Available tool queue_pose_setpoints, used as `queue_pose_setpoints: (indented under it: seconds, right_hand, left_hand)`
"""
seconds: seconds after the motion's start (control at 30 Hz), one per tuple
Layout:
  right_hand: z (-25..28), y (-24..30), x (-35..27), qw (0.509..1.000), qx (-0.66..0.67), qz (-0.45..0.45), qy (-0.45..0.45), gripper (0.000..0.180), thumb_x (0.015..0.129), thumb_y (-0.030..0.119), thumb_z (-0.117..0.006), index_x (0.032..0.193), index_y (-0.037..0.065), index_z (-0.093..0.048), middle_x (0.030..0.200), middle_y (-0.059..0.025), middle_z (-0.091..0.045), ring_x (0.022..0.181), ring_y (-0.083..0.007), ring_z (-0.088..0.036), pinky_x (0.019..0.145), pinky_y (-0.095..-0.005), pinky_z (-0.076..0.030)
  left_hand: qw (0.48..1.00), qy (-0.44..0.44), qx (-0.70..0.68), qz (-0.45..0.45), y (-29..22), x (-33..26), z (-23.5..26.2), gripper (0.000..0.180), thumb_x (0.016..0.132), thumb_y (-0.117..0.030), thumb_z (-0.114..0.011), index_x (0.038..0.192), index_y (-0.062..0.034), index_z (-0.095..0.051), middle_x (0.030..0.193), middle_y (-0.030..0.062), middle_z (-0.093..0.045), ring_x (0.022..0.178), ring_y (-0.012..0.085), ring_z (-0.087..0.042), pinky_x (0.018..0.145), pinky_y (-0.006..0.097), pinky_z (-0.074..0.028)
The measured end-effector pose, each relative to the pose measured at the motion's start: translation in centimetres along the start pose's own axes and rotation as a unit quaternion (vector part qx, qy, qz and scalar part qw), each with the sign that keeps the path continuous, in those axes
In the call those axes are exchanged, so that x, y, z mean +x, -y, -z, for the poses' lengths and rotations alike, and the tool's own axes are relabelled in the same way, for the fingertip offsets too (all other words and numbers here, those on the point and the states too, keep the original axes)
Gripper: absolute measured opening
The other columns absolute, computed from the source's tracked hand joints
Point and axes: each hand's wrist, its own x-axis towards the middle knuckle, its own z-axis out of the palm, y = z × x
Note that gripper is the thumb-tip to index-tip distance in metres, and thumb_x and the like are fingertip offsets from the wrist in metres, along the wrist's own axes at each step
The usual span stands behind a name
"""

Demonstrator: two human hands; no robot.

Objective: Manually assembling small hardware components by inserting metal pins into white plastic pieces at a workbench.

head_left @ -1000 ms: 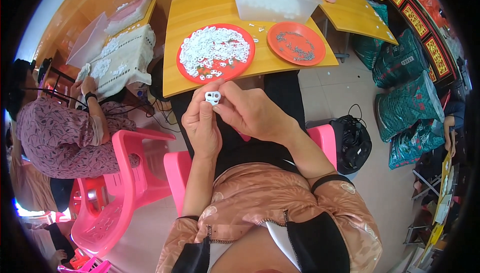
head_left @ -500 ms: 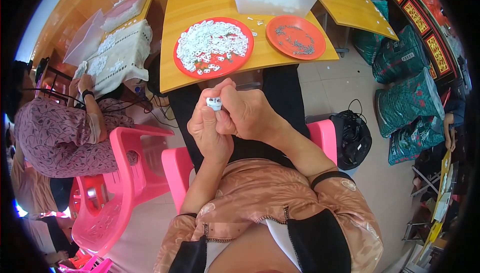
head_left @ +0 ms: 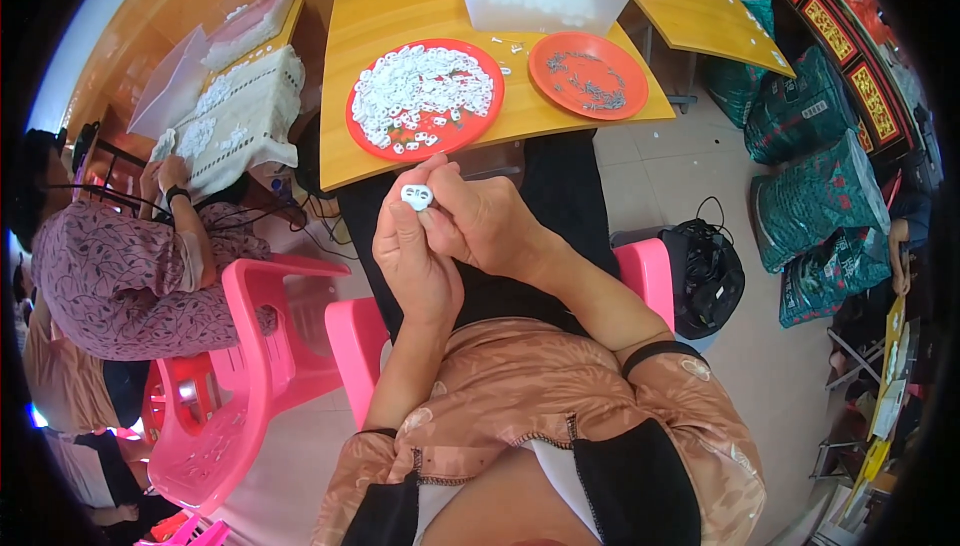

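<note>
Between the thumb and fingers of my left hand (head_left: 408,264) is a small white plastic piece (head_left: 416,197), its face with dark slots turned up. My right hand (head_left: 498,231) is closed and pressed against the left beside the piece; whatever its fingers hold is hidden. Both hands are over my lap, just short of the table edge. Beyond them a red plate (head_left: 353,129) carries a heap of similar white pieces (head_left: 415,86). To its right lies an orange-red plate (head_left: 560,61) with many small grey metal parts (head_left: 605,96).
A clear plastic bin (head_left: 545,6) with white pieces stands at the back of the yellow table (head_left: 345,46). At left, another person (head_left: 150,266) works at a cloth-covered table (head_left: 255,111). Pink chairs (head_left: 250,386), a black bag (head_left: 705,281) and stuffed green sacks (head_left: 815,196) surround me.
The white piece has tilted so its slotted face shows more fully. Both hands have shifted slightly left and stay together.
</note>
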Motion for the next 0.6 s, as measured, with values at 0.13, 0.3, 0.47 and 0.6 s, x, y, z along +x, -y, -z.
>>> queue_pose_setpoints:
  seconds: [0.13, 0.3, 0.47, 0.6]
  right_hand:
    - [-0.15, -0.16, -0.1, 1.0, -0.002, 0.003, 0.0, 0.017, 0.08, 0.013, -0.058, 0.083, 0.002, -0.044, 0.058, -0.0146, -0.052, 0.051, -0.0325, -0.056, 0.044, -0.0371, -0.044]
    - [-0.01, -0.12, -0.18, 1.0, 0.0, 0.0, 0.005, 0.018, 0.08, 0.012, -0.058, 0.084, 0.002, -0.044, 0.058, -0.0148, -0.052, 0.052, -0.0329, -0.056, 0.044, -0.0376, -0.044]
    - [-0.28, -0.09, -0.04, 1.0, 0.015, 0.007, -0.015, 0.018, 0.081, 0.016, -0.058, 0.082, 0.004, -0.044, 0.055, -0.013, -0.052, 0.048, -0.0312, -0.056, 0.043, -0.0376, -0.044]
    - [-0.15, -0.16, -0.07, 0.998, 0.054, 0.01, 0.0, 0.018, 0.081, 0.015, -0.057, 0.086, 0.003, -0.044, 0.057, -0.0135, -0.053, 0.05, -0.0312, -0.056, 0.044, -0.0373, -0.044]
  left_hand:
    - [1.0, 0.003, -0.011, 0.009, -0.02, 0.03, 0.12, 0.045, 0.098, -0.034, -0.036, 0.115, 0.0054, -0.048, 0.114, 0.0152, -0.055, 0.103, 0.02, -0.055, 0.09, 0.031, -0.044]
    - [1.0, 0.007, -0.029, 0.006, -0.06, -0.04, 0.1, 0.042, 0.098, -0.03, -0.038, 0.116, 0.0068, -0.049, 0.116, 0.0172, -0.056, 0.104, 0.0228, -0.056, 0.092, 0.033, -0.044]
    - [0.999, 0.011, -0.002, -0.03, 0.05, -0.2, 0.5, 0.04, 0.098, -0.028, -0.04, 0.114, 0.0075, -0.05, 0.115, 0.0173, -0.056, 0.104, 0.0211, -0.055, 0.092, 0.032, -0.043]
    - [0.995, 0.012, 0.058, -0.077, -0.13, -0.23, 0.44, 0.037, 0.097, -0.025, -0.041, 0.11, 0.0081, -0.054, 0.113, 0.0177, -0.058, 0.103, 0.0191, -0.055, 0.091, 0.031, -0.042]
